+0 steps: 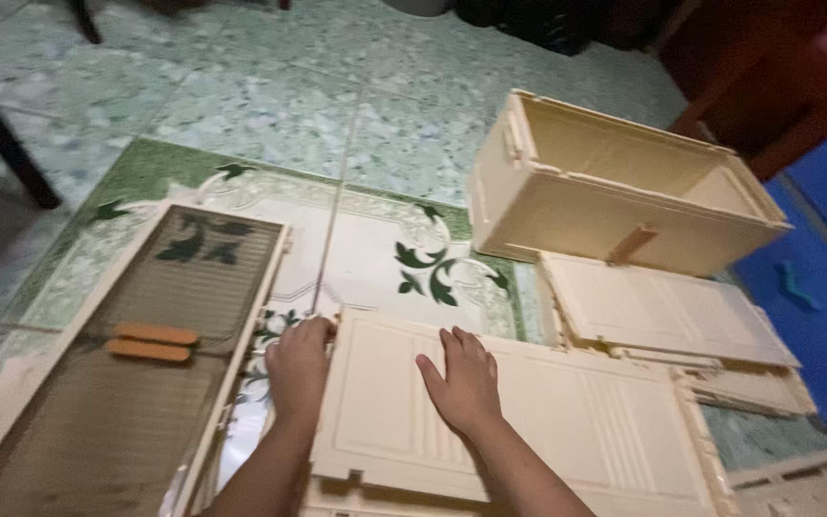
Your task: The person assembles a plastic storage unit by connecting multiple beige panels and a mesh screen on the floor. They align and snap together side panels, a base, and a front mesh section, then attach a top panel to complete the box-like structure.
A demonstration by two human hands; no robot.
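Hands are working nearest the camera: the right hand [464, 381] is lying open, palm down, on the cream plastic panel [567, 421] flat on the floor, while the left hand [299, 369] is curling its fingers around that panel's left edge. Left of it the translucent door with orange handles [136, 373] is lying flat, and farther back the cream crate [614, 187] is resting on the green patterned tiles [375, 124].
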